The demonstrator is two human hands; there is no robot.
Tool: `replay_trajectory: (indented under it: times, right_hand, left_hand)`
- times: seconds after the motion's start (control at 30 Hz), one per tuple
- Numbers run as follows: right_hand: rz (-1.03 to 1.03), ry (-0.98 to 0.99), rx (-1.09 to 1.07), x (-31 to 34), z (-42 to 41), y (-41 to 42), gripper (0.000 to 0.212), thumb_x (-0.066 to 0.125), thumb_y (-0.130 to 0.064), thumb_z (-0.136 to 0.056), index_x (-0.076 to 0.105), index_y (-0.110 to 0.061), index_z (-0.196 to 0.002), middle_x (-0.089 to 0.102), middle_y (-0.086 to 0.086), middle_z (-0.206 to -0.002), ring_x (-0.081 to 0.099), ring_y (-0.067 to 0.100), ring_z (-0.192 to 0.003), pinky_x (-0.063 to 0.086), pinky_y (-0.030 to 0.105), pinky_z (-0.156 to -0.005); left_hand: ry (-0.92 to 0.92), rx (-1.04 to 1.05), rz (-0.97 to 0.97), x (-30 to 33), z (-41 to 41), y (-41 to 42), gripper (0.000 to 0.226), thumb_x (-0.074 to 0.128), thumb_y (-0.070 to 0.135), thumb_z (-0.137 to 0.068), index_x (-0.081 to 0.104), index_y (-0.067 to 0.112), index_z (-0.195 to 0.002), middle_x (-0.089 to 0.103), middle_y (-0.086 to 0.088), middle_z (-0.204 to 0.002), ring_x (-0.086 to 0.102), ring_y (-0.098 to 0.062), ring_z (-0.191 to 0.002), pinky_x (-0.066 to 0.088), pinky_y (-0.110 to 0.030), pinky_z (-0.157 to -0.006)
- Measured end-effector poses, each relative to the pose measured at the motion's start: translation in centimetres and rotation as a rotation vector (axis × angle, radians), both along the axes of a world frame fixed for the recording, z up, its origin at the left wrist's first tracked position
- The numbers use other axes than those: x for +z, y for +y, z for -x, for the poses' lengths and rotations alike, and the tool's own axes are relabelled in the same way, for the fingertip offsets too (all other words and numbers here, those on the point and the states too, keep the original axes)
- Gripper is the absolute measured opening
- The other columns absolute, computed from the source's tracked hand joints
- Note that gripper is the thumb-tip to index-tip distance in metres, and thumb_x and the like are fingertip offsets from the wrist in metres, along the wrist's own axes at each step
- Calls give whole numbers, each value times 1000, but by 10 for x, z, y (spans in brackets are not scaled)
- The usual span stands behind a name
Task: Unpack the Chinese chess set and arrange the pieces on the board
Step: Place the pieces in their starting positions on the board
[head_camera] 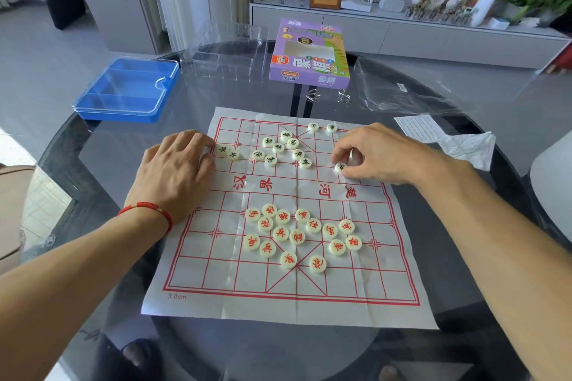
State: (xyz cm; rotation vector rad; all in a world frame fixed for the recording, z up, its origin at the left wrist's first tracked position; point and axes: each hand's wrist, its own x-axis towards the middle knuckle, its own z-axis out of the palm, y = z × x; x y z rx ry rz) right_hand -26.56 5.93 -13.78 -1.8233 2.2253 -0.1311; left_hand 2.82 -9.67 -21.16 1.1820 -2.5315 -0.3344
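While the right hand (376, 153) has a black piece (340, 167) pinched between its fingers at centre right, the paper board (216, 288) is pinned by the left hand (175, 170), fingers pressed together at its left edge. Creased paper on a glass surface (93, 164): one nudge, and the red cluster (297, 233) at lower centre could be scattered.
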Motion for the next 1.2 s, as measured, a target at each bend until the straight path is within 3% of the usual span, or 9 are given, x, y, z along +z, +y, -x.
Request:
replay_trajectory:
  times: [0.73, 0.83, 0.93, 1.07, 1.2]
  right_hand:
    - [25, -12, 12, -6, 0, -3, 18, 75, -26, -89, 74, -31, -107, 66, -17, -99, 62, -1, -87, 47, 21, -71]
    - [23, 16, 15, -5, -1, -4, 26, 75, -33, -89, 70, -28, -115, 60, -17, -102, 58, -1, -86, 45, 21, -71]
    - [118, 43, 16, -4, -6, -6, 29, 74, -44, -88, 70, -26, -111, 56, -14, -100, 53, 1, -82, 38, 18, -66]
    - [235, 103, 24, -13, -27, -14, 35, 71, -57, -86, 70, -25, -98, 59, -9, -97, 57, 12, -89, 48, 32, -76]
    - [239, 174, 7, -27, -38, -19, 38, 66, -62, -87, 67, -25, -93, 57, -10, -98, 51, 11, -95, 48, 36, -82]
  left_hand:
    - [12, -1, 16, 2, 1, 1, 54, 15, 50, -97, 53, 29, -130, 50, 3, -144, 40, -24, -138, 27, -49, -116]
    - [13, -2, 15, 1, 0, 1, 55, 15, 51, -97, 52, 28, -130, 50, 2, -145, 40, -24, -138, 27, -49, -116]
    - [10, -2, 16, 1, 0, 0, 54, 16, 50, -97, 52, 28, -130, 50, 2, -145, 40, -24, -138, 26, -49, -117]
    - [7, -4, 14, 1, 0, 0, 54, 16, 50, -97, 52, 29, -131, 49, 2, -146, 40, -24, -139, 26, -49, -117]
    - [4, -2, 14, 0, 0, -1, 53, 17, 50, -98, 52, 29, -131, 49, 3, -146, 39, -24, -139, 26, -49, -117]
